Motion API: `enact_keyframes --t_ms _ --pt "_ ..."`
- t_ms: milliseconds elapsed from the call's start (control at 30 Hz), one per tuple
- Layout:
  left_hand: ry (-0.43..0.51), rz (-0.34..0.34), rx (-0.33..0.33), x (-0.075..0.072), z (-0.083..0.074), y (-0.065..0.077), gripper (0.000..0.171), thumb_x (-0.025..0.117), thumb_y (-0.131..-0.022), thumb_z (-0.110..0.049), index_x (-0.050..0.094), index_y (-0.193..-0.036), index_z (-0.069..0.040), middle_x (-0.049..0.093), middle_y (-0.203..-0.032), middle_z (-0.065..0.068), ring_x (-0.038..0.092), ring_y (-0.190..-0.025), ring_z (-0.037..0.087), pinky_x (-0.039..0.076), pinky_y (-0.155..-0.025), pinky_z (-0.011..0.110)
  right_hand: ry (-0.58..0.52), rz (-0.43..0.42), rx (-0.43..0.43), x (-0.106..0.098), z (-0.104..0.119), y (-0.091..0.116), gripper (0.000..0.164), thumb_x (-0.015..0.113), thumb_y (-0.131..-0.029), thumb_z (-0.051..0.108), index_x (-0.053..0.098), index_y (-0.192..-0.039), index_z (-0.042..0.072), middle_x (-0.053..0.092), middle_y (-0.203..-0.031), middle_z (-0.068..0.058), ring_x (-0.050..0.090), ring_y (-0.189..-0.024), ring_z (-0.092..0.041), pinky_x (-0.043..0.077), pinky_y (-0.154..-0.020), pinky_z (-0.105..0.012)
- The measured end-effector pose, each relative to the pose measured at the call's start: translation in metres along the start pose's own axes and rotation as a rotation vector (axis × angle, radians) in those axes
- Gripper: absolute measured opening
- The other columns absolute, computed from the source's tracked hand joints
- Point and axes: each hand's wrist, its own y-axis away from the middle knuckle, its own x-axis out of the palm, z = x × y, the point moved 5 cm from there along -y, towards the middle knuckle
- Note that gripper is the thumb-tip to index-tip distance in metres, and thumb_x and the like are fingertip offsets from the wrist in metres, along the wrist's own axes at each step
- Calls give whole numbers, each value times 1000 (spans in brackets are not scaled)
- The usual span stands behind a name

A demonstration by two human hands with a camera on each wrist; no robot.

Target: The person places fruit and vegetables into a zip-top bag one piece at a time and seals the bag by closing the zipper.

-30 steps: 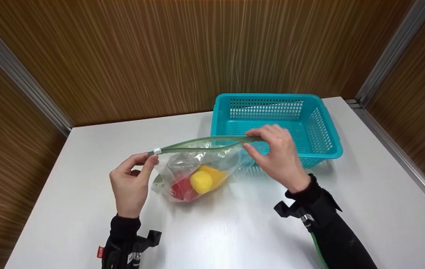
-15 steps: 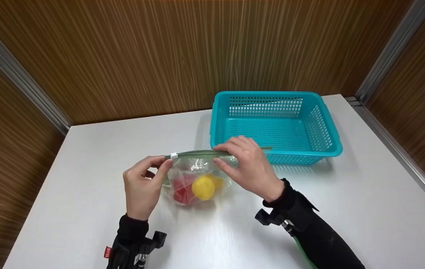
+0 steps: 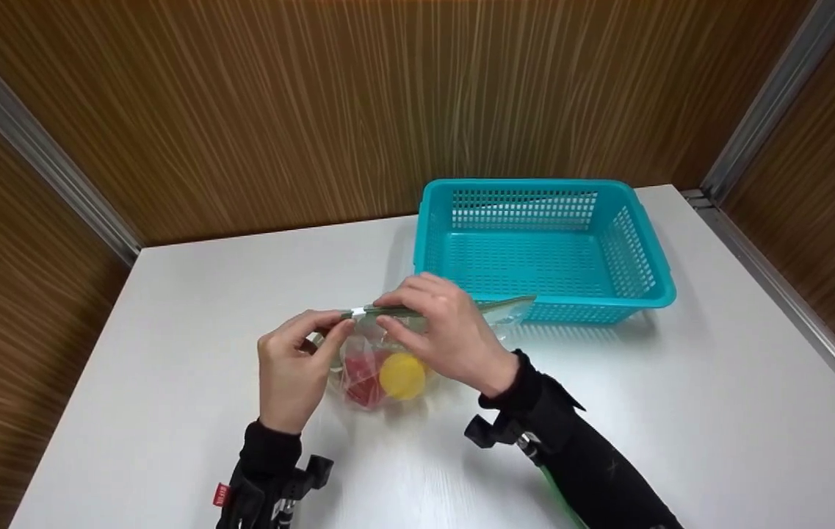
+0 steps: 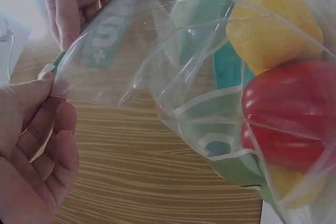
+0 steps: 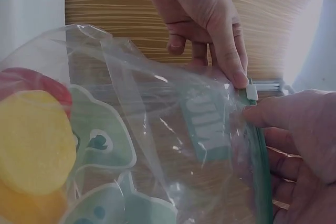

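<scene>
A clear zip bag (image 3: 511,311) hangs by its green strip (image 5: 262,177), low over the white table. Inside show a red bell pepper (image 4: 294,114), a round yellow fruit (image 5: 35,140) and more yellow-orange produce, partly hidden behind it. My left hand (image 3: 294,371) pinches the strip's left end between thumb and forefinger, right beside the white slider (image 3: 358,313). On the slider's other side, my right hand (image 3: 450,338) pinches the strip, its thumb in front and fingers behind. Past the right hand, the strip's far end sticks out toward the basket.
A turquoise plastic basket (image 3: 663,283) with perforated walls stands behind and to the right of the bag. The white table (image 3: 189,308) backs onto a wood-grain panel (image 3: 299,117), with more panels at both sides.
My right hand has slid left along the strip, up close to the slider. My left hand and the bag's left end have shifted right. The bag's mouth, gaping earlier, now lies narrow.
</scene>
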Motion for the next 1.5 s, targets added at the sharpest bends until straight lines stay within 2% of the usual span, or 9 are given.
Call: enact_keyframes --t_ms 133,233,433,567,667,900,1167,1333,1500 --pt "4 -12 2 1 0 0 8 76 -78 -12 75 -86 -10 74 -79 5 56 -66 0 40 -50 15 9 -8 -17 1 1 2 21 66 -89 29 71 -103 14 69 -88 2 61 -86 -12 51 -76 -23" --pt "18 -19 32 1 -1 -1 8 75 -78 -17 75 -85 -13 74 -78 2 56 -65 0 41 -49 19 -12 -22 -22 0 2 4 21 66 -89 29 71 -104 14 69 -88 1 61 -86 -12 51 -75 -22" --pt "5 32 140 4 -7 -1 12 71 -83 -19 76 -90 -11 73 -79 2 52 -62 0 39 -48 15 -83 -52 -38 1 2 6 23 66 -88 29 71 -104 13 71 -88 -5 64 -85 -19 52 -72 -27" --pt "-17 50 170 5 -9 1 11 71 -82 -15 75 -91 -9 72 -78 3 50 -61 0 36 -46 13 -116 -75 -55 2 2 6 23 67 -87 28 71 -102 11 70 -85 -8 65 -81 -24 54 -69 -31" --pt "-25 52 169 5 -9 2 10 72 -81 -10 75 -91 -9 72 -77 3 50 -61 0 37 -46 13 -105 -85 -67 2 3 6 22 67 -87 28 72 -100 11 70 -83 -6 64 -78 -21 53 -67 -30" --pt "-43 53 169 5 -9 3 8 70 -84 -13 74 -91 -12 72 -79 1 51 -61 2 39 -46 12 -72 -92 -74 3 4 6 18 65 -89 29 71 -96 13 69 -81 2 64 -75 -16 51 -66 -23" --pt "-77 17 150 -2 -5 1 7 69 -85 -14 74 -89 -13 71 -78 0 54 -65 2 39 -47 13 -17 -116 -110 3 4 5 15 66 -88 26 71 -94 13 68 -79 3 61 -75 -8 49 -68 -19" --pt "-85 -18 125 -10 -2 -2 7 69 -85 -15 73 -89 -11 70 -76 1 55 -68 -2 40 -48 15 -19 -128 -104 1 1 5 13 68 -87 23 72 -93 12 69 -80 3 63 -75 -12 50 -69 -19" --pt "-101 -49 106 -17 5 -5 9 69 -86 -16 73 -90 -10 70 -77 3 56 -72 -5 41 -50 18 -8 -115 -74 -1 -5 6 17 65 -90 28 71 -94 13 70 -82 3 63 -77 -13 50 -70 -20"
